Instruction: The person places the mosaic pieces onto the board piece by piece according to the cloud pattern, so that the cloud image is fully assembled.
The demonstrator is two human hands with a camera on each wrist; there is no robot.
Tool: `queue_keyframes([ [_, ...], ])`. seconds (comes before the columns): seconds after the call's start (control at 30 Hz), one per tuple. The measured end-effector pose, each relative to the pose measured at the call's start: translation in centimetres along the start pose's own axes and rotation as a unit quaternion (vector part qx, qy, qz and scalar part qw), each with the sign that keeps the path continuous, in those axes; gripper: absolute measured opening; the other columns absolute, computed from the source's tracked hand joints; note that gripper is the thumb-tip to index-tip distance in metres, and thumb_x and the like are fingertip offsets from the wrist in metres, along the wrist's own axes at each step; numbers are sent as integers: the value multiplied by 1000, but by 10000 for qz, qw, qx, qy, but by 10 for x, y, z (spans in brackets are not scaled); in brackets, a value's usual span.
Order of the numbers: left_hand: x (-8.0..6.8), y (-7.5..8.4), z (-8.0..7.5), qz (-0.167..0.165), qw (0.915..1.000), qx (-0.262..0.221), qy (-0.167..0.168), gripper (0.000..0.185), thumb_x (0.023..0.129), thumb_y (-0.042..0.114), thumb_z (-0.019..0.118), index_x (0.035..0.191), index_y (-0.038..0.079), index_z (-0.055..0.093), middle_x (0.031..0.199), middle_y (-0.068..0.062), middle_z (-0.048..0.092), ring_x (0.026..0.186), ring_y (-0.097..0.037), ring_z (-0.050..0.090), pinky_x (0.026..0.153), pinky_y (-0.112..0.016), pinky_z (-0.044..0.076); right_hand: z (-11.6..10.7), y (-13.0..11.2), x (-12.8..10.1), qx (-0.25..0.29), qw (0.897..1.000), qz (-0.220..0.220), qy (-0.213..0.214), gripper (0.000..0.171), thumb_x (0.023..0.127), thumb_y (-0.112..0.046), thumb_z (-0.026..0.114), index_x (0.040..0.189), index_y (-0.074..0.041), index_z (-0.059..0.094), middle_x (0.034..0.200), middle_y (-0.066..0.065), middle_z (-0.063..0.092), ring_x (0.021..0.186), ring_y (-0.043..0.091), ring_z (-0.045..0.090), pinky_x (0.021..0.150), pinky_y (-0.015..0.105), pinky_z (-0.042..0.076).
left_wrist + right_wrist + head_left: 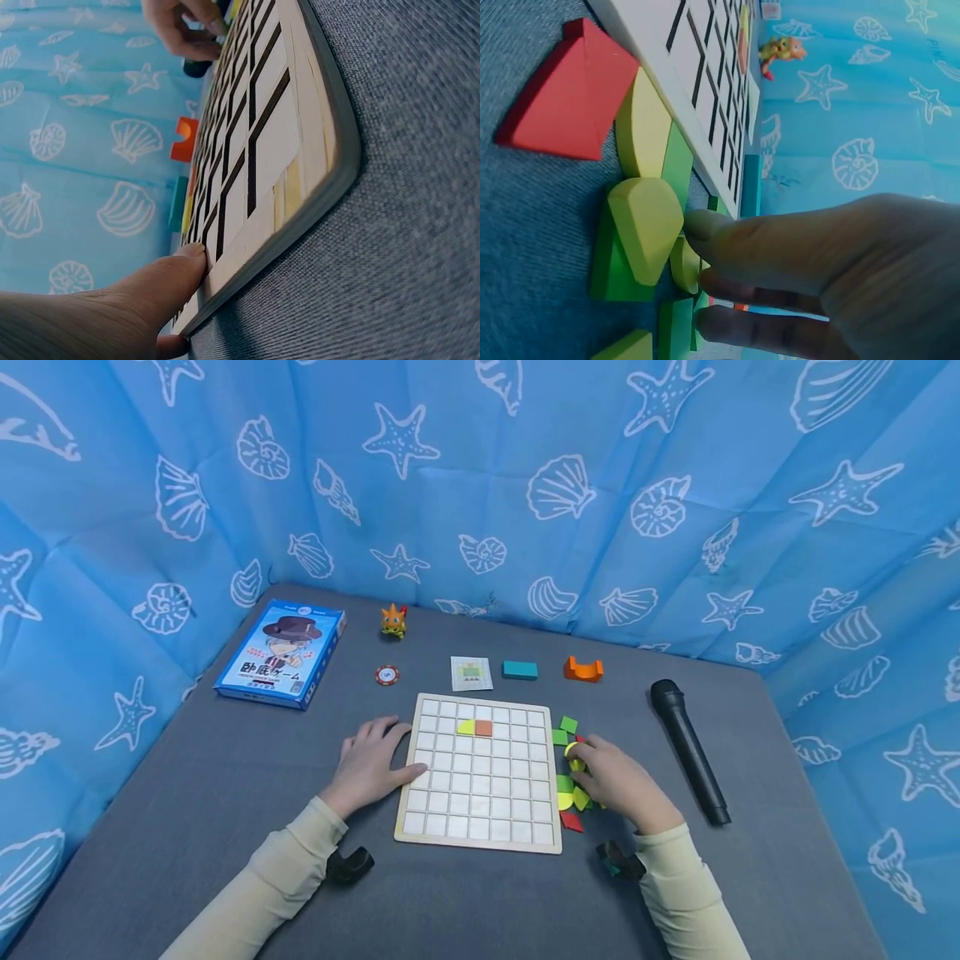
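So the wooden grid board (480,785) sits mid-table on the grey cloth, with just two pieces visible on it: a yellow piece (468,727) and, right beside it, an orange square (483,728), both up in the far rows. Left hand (370,767) is spread at the board's left edge, thumb resting on the rim. Right hand (618,781) is bent over the loose pieces along the right edge, mostly green and yellow plus some red (572,822); can't tell if it's actually pinching one. Past the far edge there's a small printed card (471,673), a teal block (520,670) and an orange notched block (583,669). Black microphone (690,752) lies off to the right.
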State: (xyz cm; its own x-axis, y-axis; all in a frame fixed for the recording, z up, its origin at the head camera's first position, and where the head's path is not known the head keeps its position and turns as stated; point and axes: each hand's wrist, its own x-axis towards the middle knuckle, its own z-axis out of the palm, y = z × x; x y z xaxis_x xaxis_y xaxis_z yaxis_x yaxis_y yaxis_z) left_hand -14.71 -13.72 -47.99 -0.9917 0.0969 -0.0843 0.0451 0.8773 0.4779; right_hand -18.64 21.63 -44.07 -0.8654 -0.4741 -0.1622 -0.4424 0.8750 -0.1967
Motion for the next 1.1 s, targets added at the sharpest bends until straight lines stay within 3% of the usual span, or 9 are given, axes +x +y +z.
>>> queue_keyframes([
  [0.17, -1, 0, 0, 10, 10000, 23, 25, 70, 85, 50, 67, 141, 13, 47, 148, -19, 37, 134, -41, 32, 99, -62, 28, -1, -2, 0, -56, 9999, 88, -1, 20, 87, -13, 70, 106, -8, 69, 94, 6, 56, 72, 15, 47, 61, 27, 42],
  [0.37, -2, 1, -1, -10, 10000, 35, -5, 70, 86, 50, 66, 142, 13, 46, 148, -19, 36, 135, -41, 31, 100, -62, 28, -2, -3, -4, -48, 9997, -209, -65, 13, 85, -9, 72, 98, -12, 71, 95, 3, 57, 74, 13, 49, 63, 28, 45],
  [0.63, -2, 1, 0, -4, 10000, 69, -6, 70, 86, 51, 66, 142, 13, 46, 149, -18, 36, 136, -41, 31, 100, -61, 29, -3, 0, -3, -237, 9991, 316, -123, 35, 82, -14, 76, 114, -7, 64, 101, 7, 59, 78, 17, 51, 67, 34, 49],
  [1.1, -3, 0, 2, 107, 9998, 124, 138, 71, 86, 51, 66, 142, 12, 46, 147, -18, 37, 135, -40, 32, 99, -61, 29, 3, 2, 0, -57, 9994, 316, -126, 29, 86, -10, 70, 113, -6, 64, 99, 7, 60, 76, 16, 51, 68, 33, 50],
])
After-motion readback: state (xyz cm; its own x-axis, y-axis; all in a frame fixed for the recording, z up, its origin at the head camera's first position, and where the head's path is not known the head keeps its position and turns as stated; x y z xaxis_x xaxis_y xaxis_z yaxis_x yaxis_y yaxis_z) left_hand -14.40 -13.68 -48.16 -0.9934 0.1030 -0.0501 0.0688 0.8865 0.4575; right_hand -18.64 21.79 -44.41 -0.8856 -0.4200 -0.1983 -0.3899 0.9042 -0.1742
